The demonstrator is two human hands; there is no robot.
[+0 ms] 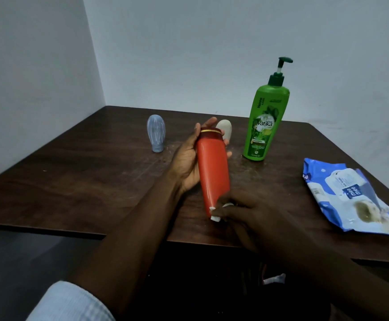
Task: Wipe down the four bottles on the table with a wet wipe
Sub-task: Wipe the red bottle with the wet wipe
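My left hand (pixel 186 163) grips a red-orange bottle (pixel 213 172) with a dark red, gold-rimmed cap, held tilted above the dark wooden table (pixel 73 181), cap end pointing away. Against the bottle's near end, my right hand (pixel 242 212) presses a white wet wipe (pixel 214 216), mostly hidden under the fingers. A tall green pump bottle (pixel 266 121) stands upright to the right. Far left stands a small pale blue bottle (pixel 156 135), cap down. A small cream bottle (pixel 226 132) is partly hidden behind my left fingers.
A blue and white wet wipe pack (pixel 348 198) lies flat on the table at the right, near the edge. Grey walls close the corner behind and to the left. The table's front edge runs just under my forearms.
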